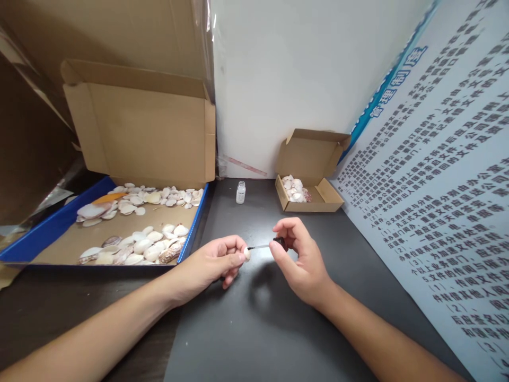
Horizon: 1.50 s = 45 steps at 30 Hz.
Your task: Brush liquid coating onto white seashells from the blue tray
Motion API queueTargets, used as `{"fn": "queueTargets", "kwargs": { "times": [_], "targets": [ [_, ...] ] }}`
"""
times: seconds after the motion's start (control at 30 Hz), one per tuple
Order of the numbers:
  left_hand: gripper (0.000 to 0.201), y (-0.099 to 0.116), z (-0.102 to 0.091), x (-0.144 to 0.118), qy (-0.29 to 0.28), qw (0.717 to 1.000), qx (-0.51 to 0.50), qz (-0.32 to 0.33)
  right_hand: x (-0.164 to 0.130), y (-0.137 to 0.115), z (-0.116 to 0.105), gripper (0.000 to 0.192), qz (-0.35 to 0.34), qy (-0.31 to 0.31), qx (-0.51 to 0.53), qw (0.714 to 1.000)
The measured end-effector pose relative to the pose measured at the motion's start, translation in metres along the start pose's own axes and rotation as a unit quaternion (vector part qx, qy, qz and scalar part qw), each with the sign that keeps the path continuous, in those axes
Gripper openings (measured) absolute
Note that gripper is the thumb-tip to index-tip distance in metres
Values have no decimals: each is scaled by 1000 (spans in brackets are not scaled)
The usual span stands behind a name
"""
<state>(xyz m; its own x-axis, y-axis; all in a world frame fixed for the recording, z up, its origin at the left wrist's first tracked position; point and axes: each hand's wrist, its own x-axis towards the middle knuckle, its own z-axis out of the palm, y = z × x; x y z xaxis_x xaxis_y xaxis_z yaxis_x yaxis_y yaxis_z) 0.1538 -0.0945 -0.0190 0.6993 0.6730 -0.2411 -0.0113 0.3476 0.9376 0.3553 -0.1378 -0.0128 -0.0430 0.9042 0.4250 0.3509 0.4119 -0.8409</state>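
My left hand point(217, 262) pinches a small pale seashell point(247, 254) between thumb and fingers, just above the dark table point(254, 329). My right hand point(298, 260) grips a thin brush point(260, 246) by its black cap point(280, 242). The brush tip touches the shell. A small clear bottle point(240, 192), uncapped, stands farther back on the table between the two boxes.
A blue-edged cardboard tray point(55, 225) with several seashells lies at the left, its lid upright behind. A small open cardboard box point(310, 193) with several shells sits at the back right. A printed poster point(437, 185) leans along the right side.
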Motion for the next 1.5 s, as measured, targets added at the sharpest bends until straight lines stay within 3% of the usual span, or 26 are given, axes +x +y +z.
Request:
{"fn": "queueTargets", "kwargs": {
  "times": [0.6, 1.5],
  "targets": [
    [25, 1, 1, 0, -5, 1000, 7, 7, 0, 0, -1, 16, -13, 4, -1, 1000],
    [21, 6, 5, -2, 44, 998, -42, -13, 2, 0, 0, 5, 3, -20, -6, 1000]
  ]
}}
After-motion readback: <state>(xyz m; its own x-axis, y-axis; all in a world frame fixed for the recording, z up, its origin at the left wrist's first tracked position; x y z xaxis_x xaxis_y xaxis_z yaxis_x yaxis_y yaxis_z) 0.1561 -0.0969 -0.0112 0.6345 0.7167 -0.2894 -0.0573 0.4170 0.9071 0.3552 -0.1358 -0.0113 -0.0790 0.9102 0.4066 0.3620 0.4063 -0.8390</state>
